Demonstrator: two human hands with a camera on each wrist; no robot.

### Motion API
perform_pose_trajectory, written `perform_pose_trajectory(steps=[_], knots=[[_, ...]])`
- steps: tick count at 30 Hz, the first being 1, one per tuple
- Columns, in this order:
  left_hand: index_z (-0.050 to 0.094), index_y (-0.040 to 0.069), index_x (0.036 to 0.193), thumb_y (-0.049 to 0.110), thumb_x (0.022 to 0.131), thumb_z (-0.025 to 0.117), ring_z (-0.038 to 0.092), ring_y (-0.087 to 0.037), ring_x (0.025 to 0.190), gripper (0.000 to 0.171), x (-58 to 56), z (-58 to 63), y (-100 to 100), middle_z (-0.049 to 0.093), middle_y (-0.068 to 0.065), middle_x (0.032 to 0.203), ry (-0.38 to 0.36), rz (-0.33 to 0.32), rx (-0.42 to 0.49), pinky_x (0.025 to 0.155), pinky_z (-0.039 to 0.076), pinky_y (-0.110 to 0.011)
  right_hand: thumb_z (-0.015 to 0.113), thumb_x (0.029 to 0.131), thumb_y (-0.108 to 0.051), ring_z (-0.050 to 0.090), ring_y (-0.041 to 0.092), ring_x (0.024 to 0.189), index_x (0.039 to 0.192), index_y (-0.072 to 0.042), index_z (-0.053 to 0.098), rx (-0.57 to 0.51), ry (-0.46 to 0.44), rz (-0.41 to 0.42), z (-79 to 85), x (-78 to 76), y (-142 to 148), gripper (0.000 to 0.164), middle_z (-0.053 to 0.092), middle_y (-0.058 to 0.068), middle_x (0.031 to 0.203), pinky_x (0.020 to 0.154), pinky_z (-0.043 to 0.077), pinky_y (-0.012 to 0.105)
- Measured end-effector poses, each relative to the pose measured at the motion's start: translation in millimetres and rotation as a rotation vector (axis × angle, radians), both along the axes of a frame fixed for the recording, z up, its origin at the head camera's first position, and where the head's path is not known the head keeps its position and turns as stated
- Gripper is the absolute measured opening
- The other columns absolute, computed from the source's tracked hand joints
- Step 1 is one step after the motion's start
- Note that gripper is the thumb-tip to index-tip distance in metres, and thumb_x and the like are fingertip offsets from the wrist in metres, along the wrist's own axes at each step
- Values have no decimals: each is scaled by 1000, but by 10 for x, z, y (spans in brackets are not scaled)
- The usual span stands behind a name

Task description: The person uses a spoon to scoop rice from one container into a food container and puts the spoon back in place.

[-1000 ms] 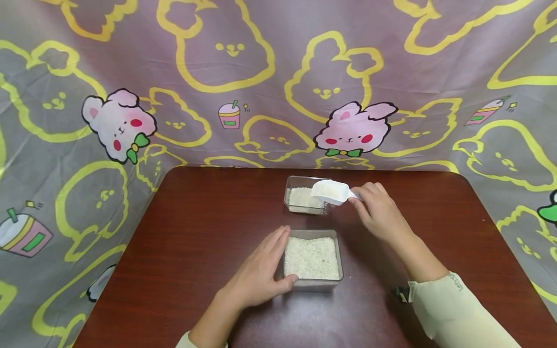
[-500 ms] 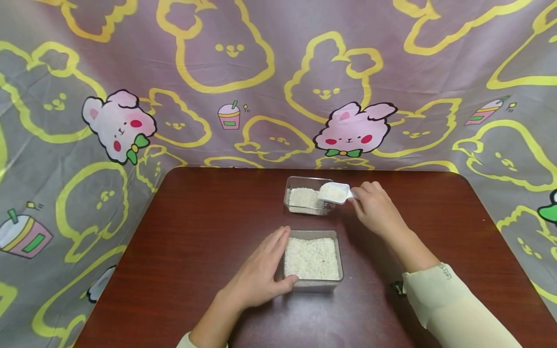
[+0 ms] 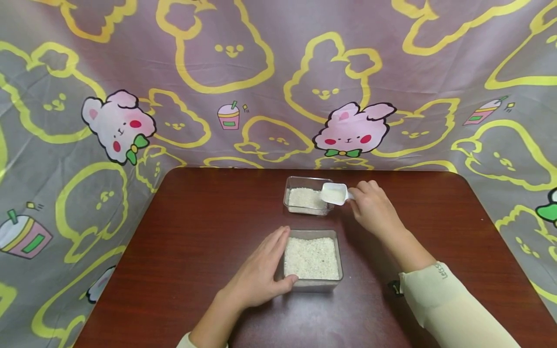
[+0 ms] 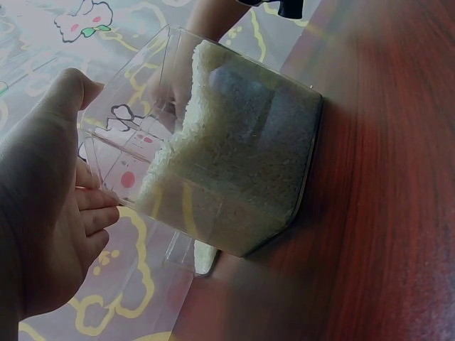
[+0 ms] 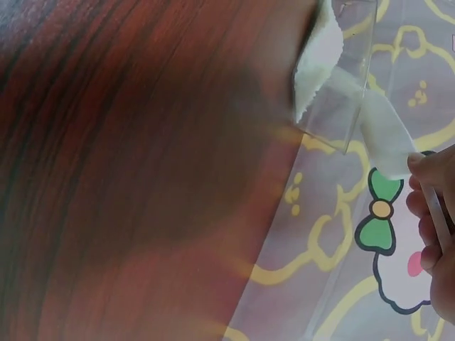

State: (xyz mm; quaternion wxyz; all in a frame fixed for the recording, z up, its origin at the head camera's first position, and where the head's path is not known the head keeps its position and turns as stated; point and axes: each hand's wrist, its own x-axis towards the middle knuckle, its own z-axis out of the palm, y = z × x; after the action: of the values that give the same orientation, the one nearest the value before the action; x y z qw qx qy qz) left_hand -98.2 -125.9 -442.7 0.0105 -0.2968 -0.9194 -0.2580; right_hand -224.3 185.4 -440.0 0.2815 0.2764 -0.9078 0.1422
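Observation:
My right hand [image 3: 374, 208] pinches the handle of a white scoop [image 3: 335, 193] over the right end of a small clear box [image 3: 300, 181] holding rice [image 3: 304, 199]. In the right wrist view, the scoop [image 5: 384, 135] tilts, and a pale streak [image 5: 345, 82] runs from its lip toward the rice heap. Nearer me stands a deeper clear box [image 3: 315, 286], filled with rice [image 3: 311, 258] to just below the rim. My left hand [image 3: 261, 273] holds its left side, thumb at the near corner and fingers at the far one. The left wrist view shows fingertips [image 4: 106, 199] on the rim.
Both boxes stand on a dark red-brown wooden table [image 3: 196, 232], the small one close to its back edge. A patterned cloth [image 3: 270, 72] hangs behind the table and at both sides. A tiny white speck [image 3: 350, 277] lies right of the deeper box.
The right hand and scoop have moved slightly right, and the scoop has turned so its hollow faces me more. Less rice shows in it. The left hand and both boxes have stayed put.

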Motion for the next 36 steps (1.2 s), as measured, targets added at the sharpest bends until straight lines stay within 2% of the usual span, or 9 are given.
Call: perform_pose_trajectory(steps=[10, 18, 23, 27, 31, 36], knots=[[13, 7, 158, 48, 86, 63, 18, -23, 152, 97, 6, 4, 3, 15, -5, 166, -10, 2, -3, 123, 19, -40, 73, 79, 2, 47, 33, 78, 97, 7, 69, 78, 88, 18, 81, 2, -31, 19, 58, 15, 84, 64, 42, 41], [13, 6, 158, 49, 86, 62, 17, -22, 152, 97, 3, 7, 5, 16, -6, 165, -5, -1, -4, 123, 20, -41, 65, 82, 4, 49, 34, 78, 95, 7, 70, 132, 134, 29, 74, 12, -68, 14, 60, 16, 85, 62, 44, 41], [13, 7, 158, 48, 86, 62, 17, -22, 152, 97, 2, 12, 7, 15, -5, 166, -10, 2, -2, 123, 19, -40, 63, 83, 5, 48, 34, 78, 95, 7, 70, 135, 148, 27, 83, 27, -69, 14, 60, 16, 85, 61, 44, 41], [12, 8, 159, 48, 86, 62, 15, -19, 152, 97, 3, 14, 8, 15, -4, 166, -17, 5, -3, 124, 18, -38, 66, 82, 3, 49, 34, 78, 96, 7, 70, 114, 146, 29, 79, 36, -56, 15, 61, 16, 85, 62, 44, 41], [13, 7, 158, 48, 86, 62, 17, -21, 152, 97, 4, 14, 8, 16, -4, 166, -16, 6, -3, 124, 19, -39, 72, 79, 2, 49, 34, 79, 98, 7, 70, 94, 142, 30, 61, 45, -41, 20, 61, 16, 86, 63, 45, 41], [13, 7, 158, 48, 86, 62, 19, -24, 151, 97, 6, 13, 9, 16, -5, 166, -20, 5, 3, 124, 19, -40, 70, 80, 2, 50, 34, 80, 98, 7, 70, 93, 142, 52, 24, 46, -28, 19, 61, 16, 87, 64, 45, 42]])
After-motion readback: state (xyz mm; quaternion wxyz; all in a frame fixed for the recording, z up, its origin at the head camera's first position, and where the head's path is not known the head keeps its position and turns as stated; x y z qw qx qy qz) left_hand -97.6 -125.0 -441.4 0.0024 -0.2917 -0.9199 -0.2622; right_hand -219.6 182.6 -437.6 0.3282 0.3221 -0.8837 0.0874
